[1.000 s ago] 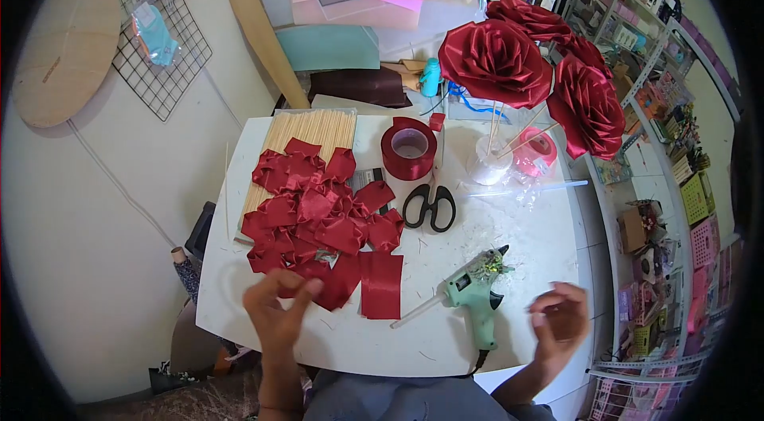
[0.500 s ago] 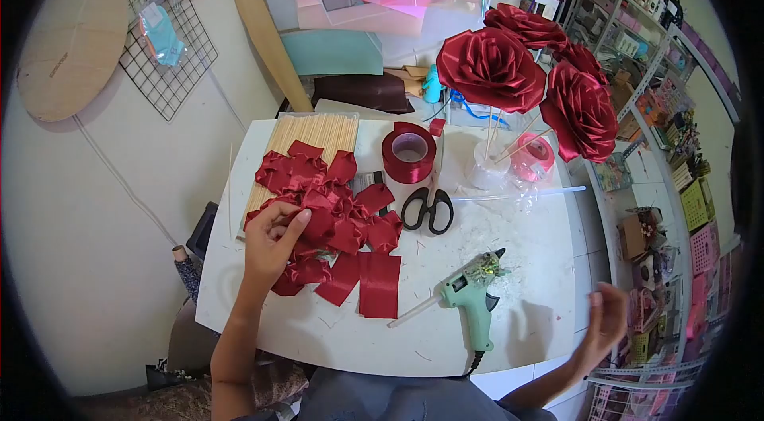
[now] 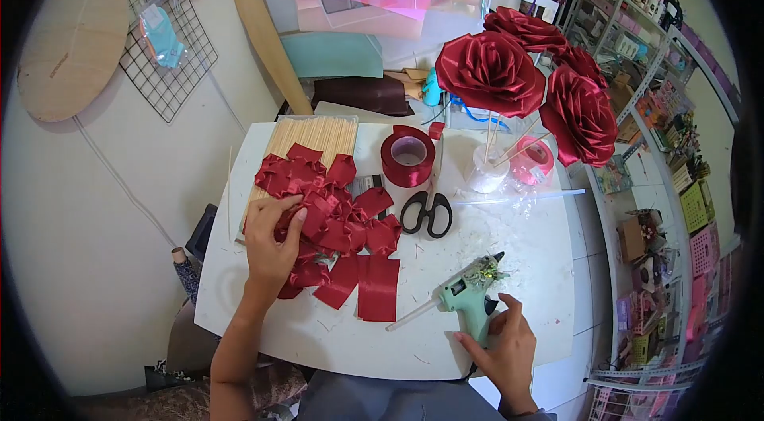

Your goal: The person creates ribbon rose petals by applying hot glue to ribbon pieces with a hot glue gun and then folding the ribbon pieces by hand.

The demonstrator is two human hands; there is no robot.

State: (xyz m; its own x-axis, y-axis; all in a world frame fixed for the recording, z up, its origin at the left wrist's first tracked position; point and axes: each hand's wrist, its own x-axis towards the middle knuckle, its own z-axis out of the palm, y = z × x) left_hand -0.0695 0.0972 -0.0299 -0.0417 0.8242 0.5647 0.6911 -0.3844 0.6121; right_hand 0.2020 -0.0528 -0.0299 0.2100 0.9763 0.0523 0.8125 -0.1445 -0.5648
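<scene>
My left hand (image 3: 274, 242) rests on the left side of a pile of folded red satin petals (image 3: 342, 218), thumb and fingers bent around a petal. Flat red ribbon pieces (image 3: 378, 287) lie at the pile's lower edge. On the right, my right hand (image 3: 505, 345) is at the handle of a green glue gun (image 3: 475, 306), thumb and fingers apart on either side of it. A clear glue stick (image 3: 414, 315) sticks out of the gun's rear. Black-handled scissors (image 3: 427, 214) lie below a red ribbon roll (image 3: 408, 155).
Wooden sticks (image 3: 318, 134) lie under the pile. Large red ribbon roses (image 3: 491, 73) stand on sticks in a white holder (image 3: 486, 170), beside a pink tape roll (image 3: 532, 160). Shelves (image 3: 637, 262) line the right side.
My right hand has moved left from beyond the table's right edge to the glue gun's handle. My left hand has stayed at the petals, shifting slightly.
</scene>
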